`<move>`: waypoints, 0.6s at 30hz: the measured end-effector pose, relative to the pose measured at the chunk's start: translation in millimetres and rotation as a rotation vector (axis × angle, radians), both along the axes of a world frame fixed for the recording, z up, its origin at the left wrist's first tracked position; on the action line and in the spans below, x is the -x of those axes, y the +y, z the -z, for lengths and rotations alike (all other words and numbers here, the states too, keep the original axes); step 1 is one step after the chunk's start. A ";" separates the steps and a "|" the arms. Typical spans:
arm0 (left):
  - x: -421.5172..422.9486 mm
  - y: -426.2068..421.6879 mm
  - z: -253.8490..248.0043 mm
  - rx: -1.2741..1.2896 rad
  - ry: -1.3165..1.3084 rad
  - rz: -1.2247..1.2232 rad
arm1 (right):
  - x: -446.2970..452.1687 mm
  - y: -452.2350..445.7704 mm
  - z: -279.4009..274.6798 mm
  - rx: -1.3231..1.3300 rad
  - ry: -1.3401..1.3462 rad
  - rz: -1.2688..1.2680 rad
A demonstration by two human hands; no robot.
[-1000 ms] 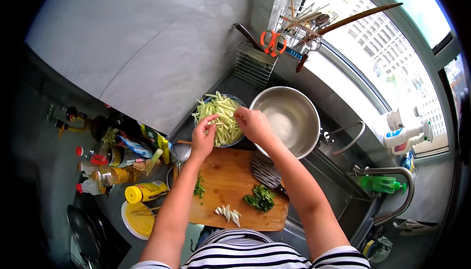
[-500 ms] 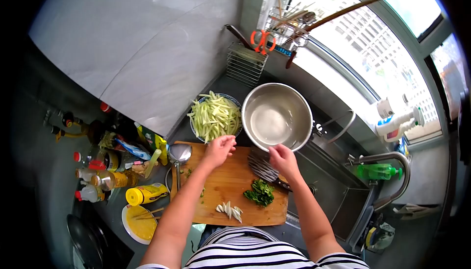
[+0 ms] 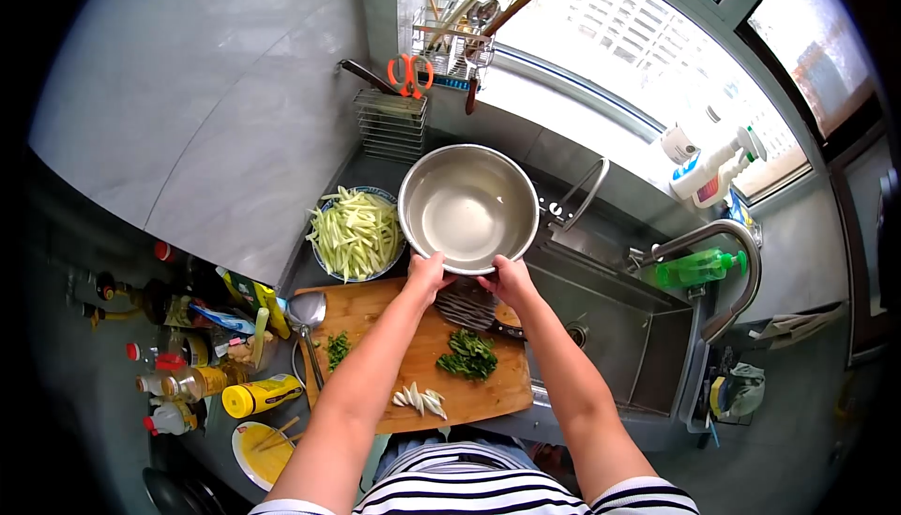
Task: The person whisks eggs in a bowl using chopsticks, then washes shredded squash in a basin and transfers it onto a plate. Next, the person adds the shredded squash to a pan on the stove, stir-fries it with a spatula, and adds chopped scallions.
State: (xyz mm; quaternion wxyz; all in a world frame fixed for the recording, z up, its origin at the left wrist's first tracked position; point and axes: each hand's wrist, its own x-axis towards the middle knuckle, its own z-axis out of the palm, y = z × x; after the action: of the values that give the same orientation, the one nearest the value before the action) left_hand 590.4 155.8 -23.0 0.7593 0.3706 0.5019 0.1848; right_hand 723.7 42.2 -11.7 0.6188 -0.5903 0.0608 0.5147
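A large steel bowl [image 3: 419, 198] stands at the back of the counter beside the sink, its inside shiny. My left hand [image 3: 428, 276] has its fingers round the near rim, slightly left of the middle. On the same rim, further right, my right hand [image 3: 509, 277] grips too. Below them a cleaver [image 3: 466, 308] with a patterned blade lies on the wooden cutting board [image 3: 493, 393], partly covered by my hands. Chopped leafy greens [image 3: 466, 355], white garlic pieces [image 3: 419, 400] and a little pile of chopped green bits [image 3: 338, 350] rest on the board.
Left of the bowl is a plate heaped with pale green strips [image 3: 355, 233]. A metal ladle [image 3: 305, 310] overlaps the board's left edge. Bottles [image 3: 195, 383] and a dish of beaten egg [image 3: 258, 454] with chopsticks stand left. The sink [image 3: 610, 327] and faucet [image 3: 741, 233] are right.
Both hands have come to the bowl's near rim and taken hold of it. The view has shifted, so most things appear further left. The green bits at the board's left now show.
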 end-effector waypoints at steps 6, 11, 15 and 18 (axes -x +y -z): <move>11.5 -0.8 0.7 -0.014 -0.091 0.056 | 13.5 -6.5 -34.8 -0.046 -0.084 0.041; 25.5 -36.6 -65.4 -0.010 -0.103 0.105 | 21.8 -34.6 -76.0 -0.027 -0.180 0.045; 37.8 -60.0 -49.8 0.062 -0.169 0.116 | 28.8 -67.4 -86.0 0.010 -0.170 0.027; 44.3 -91.1 -64.6 0.038 -0.182 0.100 | 34.4 -101.6 -88.6 -0.015 -0.134 0.028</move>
State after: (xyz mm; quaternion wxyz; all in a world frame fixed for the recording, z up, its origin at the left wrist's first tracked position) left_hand 546.1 64.7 41.6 0.8168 0.3627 0.4152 0.1700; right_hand 689.3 -59.3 76.9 0.6330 -0.6177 0.0237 0.4660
